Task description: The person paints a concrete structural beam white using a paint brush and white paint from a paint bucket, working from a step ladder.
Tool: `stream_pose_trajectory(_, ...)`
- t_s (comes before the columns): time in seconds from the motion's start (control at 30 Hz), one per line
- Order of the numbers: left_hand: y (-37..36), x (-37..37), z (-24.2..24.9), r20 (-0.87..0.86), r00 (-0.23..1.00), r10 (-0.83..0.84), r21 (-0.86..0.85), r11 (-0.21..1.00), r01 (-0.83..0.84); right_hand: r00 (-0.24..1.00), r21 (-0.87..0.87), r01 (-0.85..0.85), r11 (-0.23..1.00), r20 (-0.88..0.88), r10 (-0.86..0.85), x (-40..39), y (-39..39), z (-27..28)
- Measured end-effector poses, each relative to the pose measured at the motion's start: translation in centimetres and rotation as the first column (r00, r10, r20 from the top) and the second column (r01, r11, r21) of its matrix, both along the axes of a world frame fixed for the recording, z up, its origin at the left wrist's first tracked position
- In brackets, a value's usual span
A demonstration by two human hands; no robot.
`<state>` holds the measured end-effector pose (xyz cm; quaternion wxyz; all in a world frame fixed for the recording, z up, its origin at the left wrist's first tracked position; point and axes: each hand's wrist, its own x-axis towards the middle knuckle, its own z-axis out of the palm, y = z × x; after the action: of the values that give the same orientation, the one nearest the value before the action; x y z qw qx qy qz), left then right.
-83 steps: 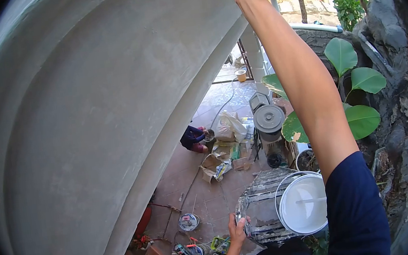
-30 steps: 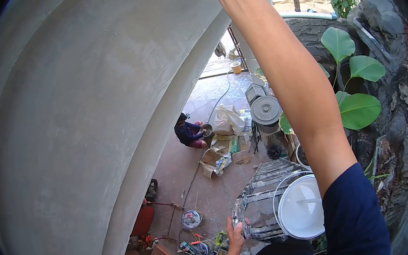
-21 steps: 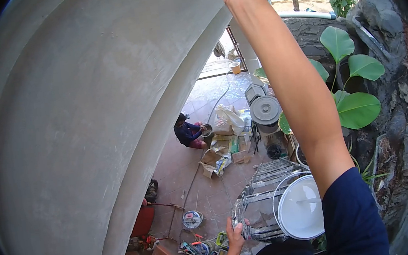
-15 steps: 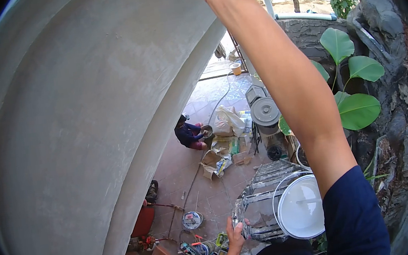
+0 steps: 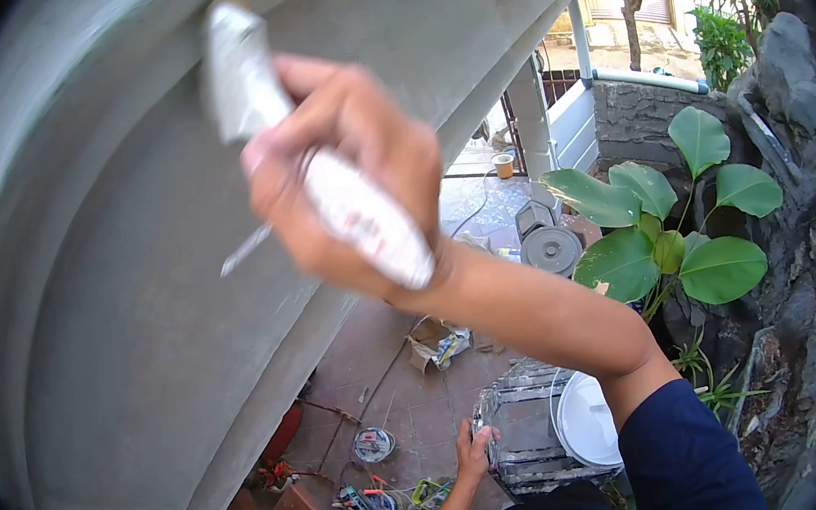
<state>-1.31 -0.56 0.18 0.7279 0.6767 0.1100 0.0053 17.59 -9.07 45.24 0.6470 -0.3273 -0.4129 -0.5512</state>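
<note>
My right hand (image 5: 357, 160) is raised in front of the curved grey wall (image 5: 163, 313), its fingers wrapped round the white handle of a paintbrush (image 5: 244, 72). The brush head points up and left, overlapping a stepped moulding on the wall; motion blurs it. Beside the hand, a short white streak (image 5: 246, 250) shows against the grey surface. Low in the view, my left hand (image 5: 472, 449) is closed on the side rail of a paint-spattered ladder (image 5: 526, 451). A white bucket (image 5: 588, 421) with a wire handle stands on the ladder, partly covered by my right sleeve.
Far below lies a tiled floor (image 5: 377, 339) with a torn paper sack (image 5: 434, 343), a paint-smeared tub (image 5: 373, 445) and several tools. A grey lidded bin (image 5: 550, 251) stands farther off. Large green leaves (image 5: 722, 270) and rough rock (image 5: 807, 310) are close on the right.
My right hand has come from the top edge down and left, bringing the paintbrush into view before the wall. The view has shifted; my arm now covers the squatting person. My left hand keeps its grip.
</note>
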Motion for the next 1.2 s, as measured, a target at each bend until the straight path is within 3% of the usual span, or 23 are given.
stream_pose_trajectory(0.03, 0.1, 0.2, -0.1, 0.017, 1.000, 0.000, 0.007, 1.000, 0.000, 0.993, 0.031, -0.115, 0.993, 0.039, 0.114, -2.1, 0.9, 0.4)
stream_pose_trajectory(0.1, -0.2, 0.1, -0.2, 0.030, 1.000, 0.003, 0.005, 1.000, -0.003, 0.965, -0.095, -0.114, 0.989, 0.227, 0.133, -4.6, 1.3, 0.6)
stream_pose_trajectory(0.2, -0.1, 0.2, -0.2, 0.021, 1.000, 0.003, 0.008, 1.000, -0.003, 0.923, -0.245, -0.088, 0.966, 0.346, 0.172, -4.0, -0.1, 1.8)
stream_pose_trajectory(0.27, 0.1, 0.2, 0.0, 0.005, 1.000, -0.003, 0.041, 0.999, 0.002, 0.944, -0.301, 0.056, 0.952, 0.326, 0.047, 0.3, -3.1, 2.8)
stream_pose_trajectory(0.3, 0.2, 0.2, -0.1, 0.007, 1.000, -0.003, 0.039, 0.999, 0.002, 0.979, -0.377, -0.078, 0.923, 0.146, 0.142, 2.0, -5.0, 2.6)
stream_pose_trajectory(0.4, 0.2, 0.5, -0.6, 0.017, 1.000, -0.009, 0.040, 0.999, 0.008, 0.970, -0.352, 0.233, 0.906, 0.155, -0.189, 7.7, -10.6, 2.5)
stream_pose_trajectory(0.47, 0.4, 0.4, -1.2, 0.024, 0.999, -0.021, 0.055, 0.998, 0.020, 0.946, -0.322, 0.298, 0.899, -0.023, -0.322, 10.8, -14.0, 2.3)
stream_pose_trajectory(0.57, -0.3, 0.3, 0.3, -0.016, 1.000, 0.026, -0.004, 1.000, -0.026, 0.832, -0.228, 0.517, 0.825, -0.094, -0.547, 15.9, -17.0, 2.1)
stream_pose_trajectory(0.63, -0.3, 0.5, 0.4, 0.018, 1.000, 0.002, 0.065, 0.998, -0.004, 0.750, -0.175, 0.626, 0.760, -0.133, -0.648, 17.0, -16.8, 2.0)
stream_pose_trajectory(0.67, -0.1, 0.4, 0.1, 0.033, 0.999, 0.010, 0.100, 0.995, -0.013, 0.823, -0.126, 0.508, 0.852, -0.220, -0.524, 14.6, -14.7, 2.3)
stream_pose_trajectory(0.7, 0.2, 0.6, -0.5, 0.042, 0.999, 0.010, 0.095, 0.995, -0.014, 0.851, -0.110, 0.484, 0.868, -0.176, -0.496, 12.5, -12.6, 2.6)
stream_pose_trajectory(0.77, 0.2, 0.7, -2.1, 0.057, 0.998, 0.000, 0.080, 0.997, -0.004, 0.940, -0.050, 0.257, 0.965, -0.217, -0.262, 6.4, -6.6, 3.1)
stream_pose_trajectory(0.83, -0.2, 0.3, -1.2, 0.037, 0.999, 0.037, 0.105, 0.994, -0.040, 0.939, -0.081, 0.317, 0.945, -0.114, -0.324, -0.1, -2.2, 2.8)
stream_pose_trajectory(0.9, -0.5, 0.7, -1.1, 0.018, 0.999, 0.052, 0.104, 0.993, -0.053, 0.985, -0.125, 0.171, 0.977, 0.049, -0.166, -5.3, 1.7, 2.2)
stream_pose_trajectory(0.93, -0.6, 0.9, -1.7, 0.002, 0.998, 0.060, 0.091, 0.994, -0.060, 0.975, -0.143, 0.194, 0.971, 0.141, -0.174, -7.6, 3.2, 2.0)
stream_pose_trajectory(1.0, -0.4, 1.0, -2.0, -0.011, 0.999, 0.042, 0.063, 0.997, -0.041, 0.951, -0.234, 0.012, 0.972, 0.304, 0.062, -12.9, 6.8, 1.6)
stream_pose_trajectory(1.07, 0.0, 1.4, -3.4, 0.009, 0.999, 0.045, 0.067, 0.997, -0.046, 0.839, -0.379, -0.110, 0.919, 0.460, 0.290, -18.3, 10.3, 1.6)
stream_pose_trajectory(1.17, -0.5, 1.6, -4.1, 0.093, 0.994, 0.053, 0.047, 0.997, -0.057, 0.745, -0.454, -0.224, 0.862, 0.491, 0.452, -23.9, 15.0, 2.2)
stream_pose_trajectory(1.2, -0.6, 1.6, -4.1, 0.092, 0.994, 0.058, 0.014, 0.998, -0.059, 0.769, -0.451, -0.193, 0.871, 0.482, 0.419, -23.9, 16.0, 2.4)
